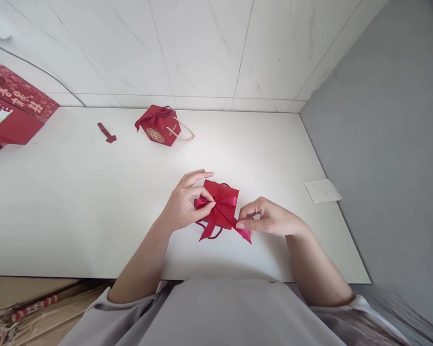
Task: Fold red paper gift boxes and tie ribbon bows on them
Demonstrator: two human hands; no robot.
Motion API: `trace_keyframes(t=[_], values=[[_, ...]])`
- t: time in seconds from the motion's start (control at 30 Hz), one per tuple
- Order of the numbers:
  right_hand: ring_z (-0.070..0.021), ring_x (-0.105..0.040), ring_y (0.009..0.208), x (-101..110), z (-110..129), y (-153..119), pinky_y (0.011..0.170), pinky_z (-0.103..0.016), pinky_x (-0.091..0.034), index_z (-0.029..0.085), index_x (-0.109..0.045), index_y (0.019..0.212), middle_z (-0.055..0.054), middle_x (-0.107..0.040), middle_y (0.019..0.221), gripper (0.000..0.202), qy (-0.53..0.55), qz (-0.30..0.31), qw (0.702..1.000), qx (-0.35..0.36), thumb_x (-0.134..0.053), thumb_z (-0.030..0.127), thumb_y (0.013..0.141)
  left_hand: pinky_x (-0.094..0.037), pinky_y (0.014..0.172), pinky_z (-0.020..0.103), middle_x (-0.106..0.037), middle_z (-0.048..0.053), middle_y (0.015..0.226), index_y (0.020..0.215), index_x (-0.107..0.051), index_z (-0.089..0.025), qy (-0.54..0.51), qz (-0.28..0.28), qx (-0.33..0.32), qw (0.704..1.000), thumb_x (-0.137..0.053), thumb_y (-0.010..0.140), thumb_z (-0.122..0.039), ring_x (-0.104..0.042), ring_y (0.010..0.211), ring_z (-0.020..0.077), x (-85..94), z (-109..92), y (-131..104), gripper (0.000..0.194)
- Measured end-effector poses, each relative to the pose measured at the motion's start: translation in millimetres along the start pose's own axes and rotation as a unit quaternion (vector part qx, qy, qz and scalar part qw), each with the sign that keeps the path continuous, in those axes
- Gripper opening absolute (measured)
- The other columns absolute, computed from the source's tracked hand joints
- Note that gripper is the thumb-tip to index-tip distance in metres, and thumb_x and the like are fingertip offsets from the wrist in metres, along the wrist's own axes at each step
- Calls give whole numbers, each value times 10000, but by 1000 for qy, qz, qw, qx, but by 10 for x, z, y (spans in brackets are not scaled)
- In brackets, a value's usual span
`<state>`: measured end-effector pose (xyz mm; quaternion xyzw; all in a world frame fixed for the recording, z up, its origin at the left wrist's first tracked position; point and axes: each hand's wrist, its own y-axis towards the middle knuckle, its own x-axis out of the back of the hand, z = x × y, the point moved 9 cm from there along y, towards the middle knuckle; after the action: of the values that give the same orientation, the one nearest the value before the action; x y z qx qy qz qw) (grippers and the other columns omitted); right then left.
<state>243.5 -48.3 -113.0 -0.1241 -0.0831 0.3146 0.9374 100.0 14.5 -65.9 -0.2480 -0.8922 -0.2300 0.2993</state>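
A small red gift box (222, 188) with dark red cord handles sits on the white table in front of me. Across its top lies a red satin ribbon (228, 200) tied in a bow, its two tails hanging toward me. My left hand (185, 199) pinches the bow near its knot between thumb and index finger, the other fingers stretched above the box's left side. At the lower right, my right hand (265, 217) is closed with thumb and fingertips on the right ribbon tail, whose end sticks out below them.
Another red box (162, 127) with a ribbon bow and pale rope handle stands near the wall. Left of it lies a red flower-ended strip (107, 133). A big red printed box (18, 105) is at the far left, and a white card (323, 191) at the right edge.
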Motion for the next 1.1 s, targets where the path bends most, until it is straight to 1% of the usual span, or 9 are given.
trace_keyframes(t=[0.23, 0.47, 0.53, 0.63, 0.73, 0.83, 0.97, 1.03, 1.1], values=[[-153, -675, 577, -169, 76, 21, 561, -260, -510, 180, -638, 685, -27, -700, 647, 346, 3, 0, 1000, 19, -617, 454, 895, -449, 1095, 462, -598, 36, 1344, 705, -673, -217, 4, -26, 28, 999, -654, 794, -176, -473, 1331, 263, -4, 27, 0, 100], [-132, -670, 566, -342, 218, 10, 535, -238, -504, 202, -621, 687, -21, -722, 686, 301, -113, -28, 990, 75, -559, 357, 938, -456, 1083, 464, -612, 33, 1333, 691, -668, -215, 8, -37, 46, 998, -658, 782, -174, -490, 1310, 263, -39, 28, -4, 101], [-132, -673, 568, -442, 235, 8, 535, -233, -501, 195, -657, 711, -24, -727, 683, 277, -125, 16, 988, 90, -575, 342, 930, -444, 1095, 465, -610, 34, 1336, 709, -673, -215, 1, -41, 48, 998, -656, 792, -175, -492, 1309, 260, -39, 40, -4, 93], [-140, -695, 572, -609, 218, -57, 518, -214, -485, 182, -728, 762, -30, -743, 670, 236, -105, 146, 979, 96, -639, 359, 891, -425, 1113, 449, -595, 48, 1346, 755, -677, -212, -32, -42, 46, 998, -645, 822, -191, -503, 1304, 251, -19, 78, 3, 77], [-157, -726, 616, -533, 151, -149, 522, -206, -491, 182, -765, 793, -40, -757, 681, 221, -50, 210, 973, 82, -694, 384, 848, -419, 1114, 444, -561, 76, 1371, 888, -661, -212, -90, -2, 53, 995, -642, 843, -227, -503, 1312, 252, -38, 148, 6, 51], [-141, -669, 487, -149, 97, -151, 477, -218, -469, 168, -742, 706, -20, -694, 546, 227, 32, 117, 986, 113, -730, 364, 822, -408, 1111, 467, -517, 106, 1415, 1092, -579, -222, -144, 21, 56, 988, -646, 851, -260, -475, 1341, 262, -12, 204, -8, 253], [-62, -391, 314, 489, 15, -174, 386, -237, -307, 180, -633, 556, 43, -506, 414, 409, 107, -151, 964, 192, -655, 434, 877, -387, 1114, 485, -497, 109, 1434, 1044, -520, -224, -160, 22, 58, 985, -651, 849, -265, -446, 1364, 271, 54, 245, -23, 238], [-85, -425, 382, 658, -43, -189, 419, -247, -340, 197, -627, 614, 40, -511, 461, 371, 119, -264, 938, 191, -621, 423, 908, -375, 1121, 486, -507, 101, 1423, 952, -519, -219, -143, 23, 56, 988, -663, 839, -261, -434, 1373, 274, 73, 246, -21, 187], [-124, -548, 542, 680, -50, -155, 487, -256, -422, 218, -651, 744, 9, -604, 623, 242, 106, -320, 924, 179, -622, 386, 916, -364, 1132, 475, -516, 87, 1412, 865, -534, -211, -121, 28, 48, 991, -672, 832, -259, -437, 1370, 273, 70, 224, -14, 150]])
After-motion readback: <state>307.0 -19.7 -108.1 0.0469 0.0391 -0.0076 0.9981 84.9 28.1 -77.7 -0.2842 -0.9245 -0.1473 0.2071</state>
